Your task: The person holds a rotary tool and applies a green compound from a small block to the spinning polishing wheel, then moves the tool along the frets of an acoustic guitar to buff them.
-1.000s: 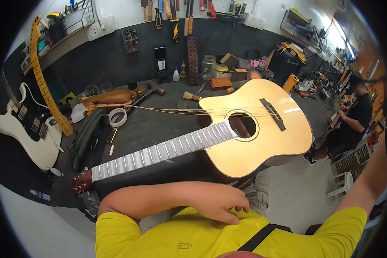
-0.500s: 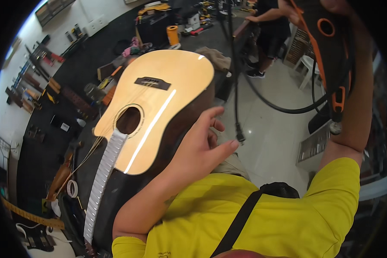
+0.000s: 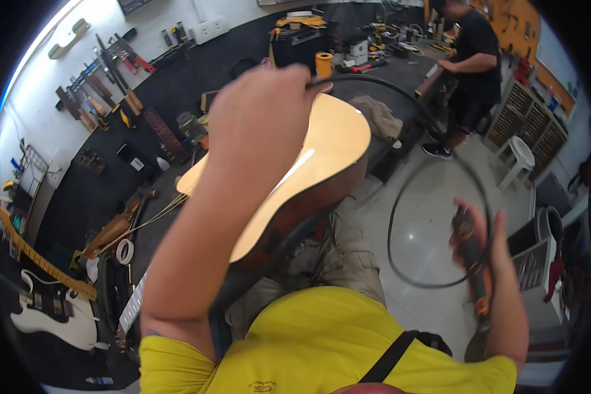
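Note:
My left hand (image 3: 266,98) is raised over the body of the acoustic guitar (image 3: 335,121), its fingers closed around a black cable (image 3: 374,77). The hand and forearm hide the guitar's soundhole and bridge. On the right, my right hand (image 3: 489,230) grips a black-and-orange corded power tool (image 3: 469,253), slightly blurred, away from the bench. The cable hangs in a large loop between the hands. The guitar lies face up, a silver-covered fretboard (image 3: 132,307) showing past my left arm and loose strings (image 3: 154,217) trailing off its side.
A dark workbench (image 3: 111,190) carries a white tape roll (image 3: 125,251), a hammer (image 3: 138,203) and a cloth (image 3: 377,118). A white electric guitar (image 3: 56,322) lies at the lower left. Another person (image 3: 473,65) works at the far bench, near a white stool (image 3: 519,157).
My left hand has risen from beside the guitar to above it and now grips the cable. My right hand has come down with the power tool. The view has shifted.

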A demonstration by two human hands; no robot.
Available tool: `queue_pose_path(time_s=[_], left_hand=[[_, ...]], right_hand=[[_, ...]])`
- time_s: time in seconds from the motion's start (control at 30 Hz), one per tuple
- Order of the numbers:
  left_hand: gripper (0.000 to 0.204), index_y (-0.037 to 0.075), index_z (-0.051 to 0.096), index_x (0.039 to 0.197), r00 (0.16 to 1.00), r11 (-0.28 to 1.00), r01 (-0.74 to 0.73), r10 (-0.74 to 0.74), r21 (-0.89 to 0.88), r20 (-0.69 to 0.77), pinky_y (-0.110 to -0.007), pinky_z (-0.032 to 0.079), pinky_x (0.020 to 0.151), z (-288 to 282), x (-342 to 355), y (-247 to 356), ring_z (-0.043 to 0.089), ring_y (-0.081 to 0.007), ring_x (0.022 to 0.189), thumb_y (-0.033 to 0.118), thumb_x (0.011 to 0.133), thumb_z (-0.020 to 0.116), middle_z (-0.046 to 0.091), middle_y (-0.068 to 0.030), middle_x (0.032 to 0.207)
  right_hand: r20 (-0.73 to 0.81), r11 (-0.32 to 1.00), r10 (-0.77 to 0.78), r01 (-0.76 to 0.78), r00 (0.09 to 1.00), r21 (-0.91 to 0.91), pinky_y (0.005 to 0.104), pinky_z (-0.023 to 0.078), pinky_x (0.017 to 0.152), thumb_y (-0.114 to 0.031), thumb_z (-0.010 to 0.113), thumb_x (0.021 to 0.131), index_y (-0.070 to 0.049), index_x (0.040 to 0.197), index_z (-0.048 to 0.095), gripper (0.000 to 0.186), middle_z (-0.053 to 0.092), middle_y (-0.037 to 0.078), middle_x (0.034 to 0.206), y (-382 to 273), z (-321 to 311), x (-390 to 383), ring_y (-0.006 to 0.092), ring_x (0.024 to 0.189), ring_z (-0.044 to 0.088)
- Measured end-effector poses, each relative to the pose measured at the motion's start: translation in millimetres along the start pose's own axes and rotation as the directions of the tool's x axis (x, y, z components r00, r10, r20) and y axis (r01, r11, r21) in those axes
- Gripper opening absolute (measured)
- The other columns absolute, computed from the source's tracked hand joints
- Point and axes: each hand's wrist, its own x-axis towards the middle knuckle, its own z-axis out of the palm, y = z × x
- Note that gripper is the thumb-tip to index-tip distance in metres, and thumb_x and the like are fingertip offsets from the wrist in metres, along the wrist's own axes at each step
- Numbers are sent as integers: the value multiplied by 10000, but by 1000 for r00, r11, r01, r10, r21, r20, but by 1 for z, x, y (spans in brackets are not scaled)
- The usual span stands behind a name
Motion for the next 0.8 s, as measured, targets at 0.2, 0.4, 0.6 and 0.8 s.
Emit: queue_pose_path(time_s=[0.2,0.4,0.6,0.8], left_hand=[[159,74,761,1003,981,970,-157,175,185,-80,-453,513,834,25,100,-38,647,-397,938,193,930,685,640,-218,980],[139,24,734,912,862,954,-268,299,134,-409,-446,505,726,51,132,-42,633,-340,796,146,944,675,648,-181,821],[262,95,760,1171,994,975,4,21,-220,108,-258,511,880,95,135,-79,682,-133,981,228,946,736,728,-36,1040],[413,26,727,1218,938,720,224,24,-657,346,-249,510,937,118,123,-47,650,-116,990,-83,874,527,701,-58,1052]], right_hand=[[-3,604,395,-263,919,-752,335,541,769,-230,707,941,-105,1653,41,983,661,130,1028,97,0,-12,186,872,670],[-651,937,-141,-112,745,-332,360,568,674,-284,727,945,-94,1634,25,1001,597,177,1152,255,-138,24,223,903,649],[-898,732,-138,654,419,193,430,540,728,-387,579,1028,-94,1097,473,319,589,114,887,143,-225,53,264,778,609],[-895,184,-313,945,318,272,599,536,869,-474,320,989,64,1149,477,583,600,220,997,44,-373,34,371,943,624]])
